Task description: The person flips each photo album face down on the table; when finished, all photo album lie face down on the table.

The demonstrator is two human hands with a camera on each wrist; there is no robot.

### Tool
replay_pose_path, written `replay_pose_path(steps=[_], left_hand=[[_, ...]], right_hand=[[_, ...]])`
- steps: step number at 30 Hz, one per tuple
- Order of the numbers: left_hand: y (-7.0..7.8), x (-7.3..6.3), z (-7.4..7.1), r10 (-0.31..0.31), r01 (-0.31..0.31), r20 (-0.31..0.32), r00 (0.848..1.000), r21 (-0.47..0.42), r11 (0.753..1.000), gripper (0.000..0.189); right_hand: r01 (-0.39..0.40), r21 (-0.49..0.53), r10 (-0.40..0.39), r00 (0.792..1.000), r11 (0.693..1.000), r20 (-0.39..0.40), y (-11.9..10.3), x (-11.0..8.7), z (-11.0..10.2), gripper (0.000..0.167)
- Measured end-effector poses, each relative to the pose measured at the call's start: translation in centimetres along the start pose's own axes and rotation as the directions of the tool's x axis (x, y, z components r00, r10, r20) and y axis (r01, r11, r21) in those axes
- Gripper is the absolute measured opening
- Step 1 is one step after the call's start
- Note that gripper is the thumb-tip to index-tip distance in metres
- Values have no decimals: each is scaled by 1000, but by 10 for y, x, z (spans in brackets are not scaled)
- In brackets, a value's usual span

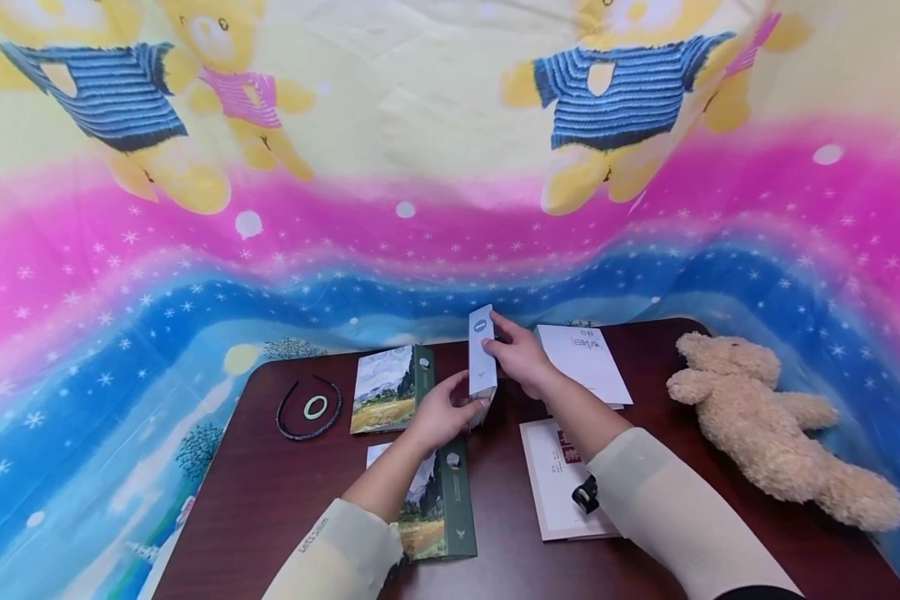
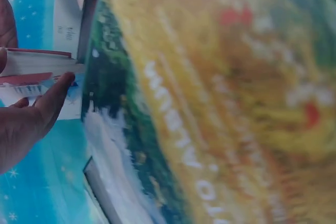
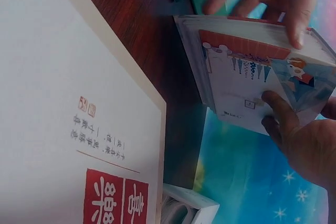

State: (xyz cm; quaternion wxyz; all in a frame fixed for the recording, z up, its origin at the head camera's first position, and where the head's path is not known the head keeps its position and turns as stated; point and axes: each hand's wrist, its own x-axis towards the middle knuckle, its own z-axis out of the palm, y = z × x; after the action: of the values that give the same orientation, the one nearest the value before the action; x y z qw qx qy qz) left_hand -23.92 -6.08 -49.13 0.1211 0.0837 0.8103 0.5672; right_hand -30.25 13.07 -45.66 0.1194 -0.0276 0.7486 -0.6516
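Note:
Both hands hold a thick photo album (image 1: 483, 354) upright over the back middle of the table, its pale spine facing me. My left hand (image 1: 446, 412) grips its lower near part. Higher up, my right hand (image 1: 521, 354) holds the other side, with fingers on the illustrated cover (image 3: 236, 90) in the right wrist view. Red, white and blue pictures show on that cover. Below my left forearm lies a green album with a landscape painting (image 1: 457, 508); a similar album (image 1: 386, 387) lies behind it. Under my right forearm is a white album with red lettering (image 1: 551, 475).
Another white album (image 1: 585, 362) stands at the back right. A plush toy (image 1: 757, 417) lies along the right table edge. At the left are a dark headband (image 1: 300, 435) and a pale green ring (image 1: 316, 407). A printed cloth (image 1: 420, 225) hangs behind the table (image 1: 255, 500).

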Motion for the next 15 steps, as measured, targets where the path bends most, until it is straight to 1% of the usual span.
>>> replay_pose_path(steps=[3, 7, 11, 15], left_hand=[[-7, 2, 1, -48, 48, 30, 998, -13, 999, 74], [-14, 5, 1, -79, 80, 55, 995, -16, 997, 79], [-16, 6, 1, -84, 85, 73, 994, -16, 996, 81], [-18, 8, 2, -72, 75, 80, 994, -27, 997, 80]], right_hand=[[-7, 1, 7, 1000, 1000, 0, 1, 0, -1, 68], [-11, -13, 11, 1000, 1000, -14, 3, 0, -2, 67], [-7, -31, 6, 1000, 999, -20, 4, -1, -4, 66], [-14, -42, 13, 1000, 999, -27, 5, -2, -7, 66]])
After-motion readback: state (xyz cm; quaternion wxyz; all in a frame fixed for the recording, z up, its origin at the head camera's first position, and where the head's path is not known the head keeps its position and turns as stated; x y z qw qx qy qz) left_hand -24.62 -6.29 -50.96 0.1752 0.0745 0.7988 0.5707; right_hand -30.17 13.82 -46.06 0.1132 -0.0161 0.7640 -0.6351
